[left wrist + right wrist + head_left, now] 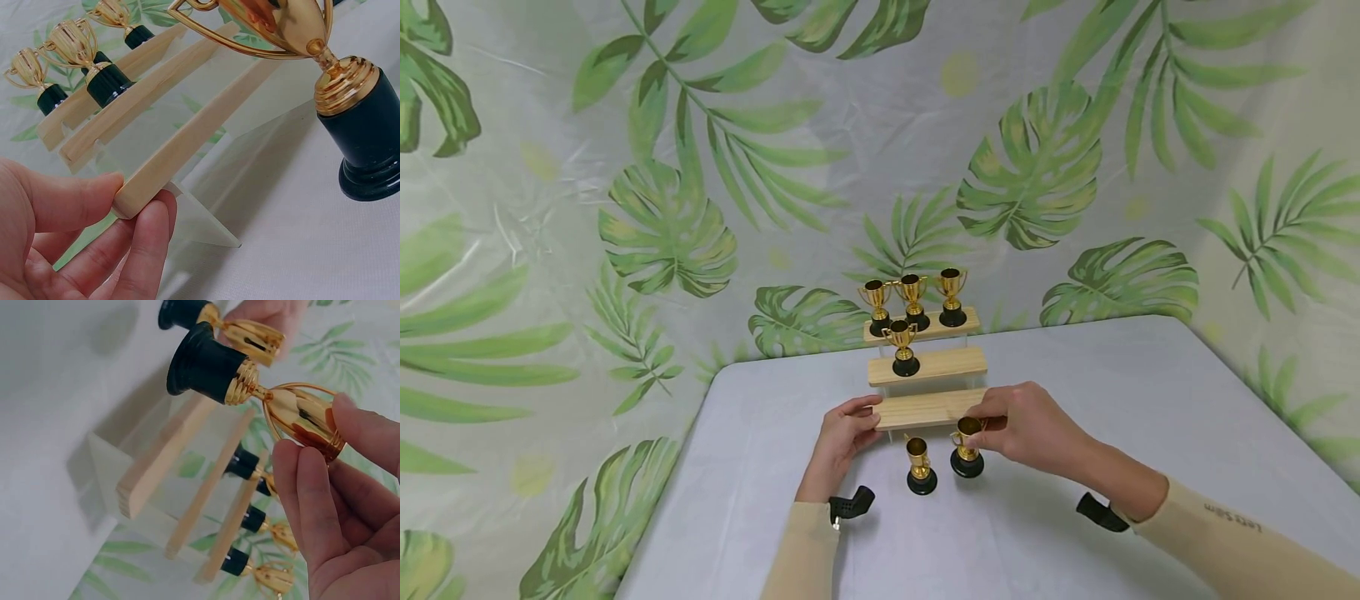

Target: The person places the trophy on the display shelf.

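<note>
A three-step display stand has pale wooden boards on clear supports. My left hand (838, 446) pinches the left end of its lowest board (178, 147), thumb above and fingers below. My right hand (1026, 427) holds a gold trophy cup with a black base (250, 390) by the cup's rim, thumb on one side and fingers on the other. In the head view this trophy is in front of the lowest board's right end. Left of it, a second trophy (921, 468) stands upright on the table in front of the stand.
Three trophies (913, 298) stand in a row on the top board (973, 321). One trophy (904, 350) is on the left part of the middle board (951, 364). The white-covered table (760, 467) ends at a leaf-patterned backdrop (880, 142) behind the stand.
</note>
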Demonstrator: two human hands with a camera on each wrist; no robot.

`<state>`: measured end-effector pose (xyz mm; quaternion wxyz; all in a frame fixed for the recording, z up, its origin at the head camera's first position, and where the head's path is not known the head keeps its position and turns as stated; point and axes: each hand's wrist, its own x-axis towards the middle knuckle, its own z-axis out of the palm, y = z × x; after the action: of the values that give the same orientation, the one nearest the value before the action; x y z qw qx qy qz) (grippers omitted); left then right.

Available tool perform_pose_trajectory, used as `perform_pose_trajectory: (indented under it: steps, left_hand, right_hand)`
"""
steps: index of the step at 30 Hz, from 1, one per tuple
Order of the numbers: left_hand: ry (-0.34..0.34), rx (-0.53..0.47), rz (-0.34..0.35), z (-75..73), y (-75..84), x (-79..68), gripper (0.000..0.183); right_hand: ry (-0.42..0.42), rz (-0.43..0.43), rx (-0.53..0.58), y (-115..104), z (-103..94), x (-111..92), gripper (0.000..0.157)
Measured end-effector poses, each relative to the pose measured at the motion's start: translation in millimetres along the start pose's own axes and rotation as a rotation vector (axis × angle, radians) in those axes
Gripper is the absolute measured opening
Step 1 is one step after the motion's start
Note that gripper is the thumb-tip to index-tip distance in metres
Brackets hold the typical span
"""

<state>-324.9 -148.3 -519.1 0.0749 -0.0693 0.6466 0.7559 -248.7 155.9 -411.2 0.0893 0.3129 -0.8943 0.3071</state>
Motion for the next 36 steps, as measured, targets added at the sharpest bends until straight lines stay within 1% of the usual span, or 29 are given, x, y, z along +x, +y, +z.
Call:
perform_pose_trajectory:
  steps: [6, 13, 26, 31, 36]
  left_hand:
    - [0.004, -0.003, -0.005, 0.5, 0.9, -0.8, 0.035]
    - [0.008, -0.002, -0.005, 0.2, 0.2, -0.2, 0.034]
    - [0.019, 0.007, -0.018, 0.6, 1.7, -1.3, 0.034]
    - [0.019, 0.010, -0.017, 0.6, 0.9, -1.0, 0.032]
    - [0.014, 0.009, -0.016, 0.5, 1.3, -0.9, 0.033]
  right_hand:
    - [0.039, -0.017, 0.007, 0.4, -6.6, 7.9, 0.025]
    - [0.062, 0.006, 0.000, 3.8, -10.3, 16.7, 0.024]
    - [0.117, 0.006, -0.003, 9.2, -17.8, 37.2, 0.022]
    - [0.131, 0.022, -0.008, 11.3, -20.5, 44.3, 0.022]
    - [0.133, 0.066, -0.019, 14.2, -24.8, 52.2, 0.028]
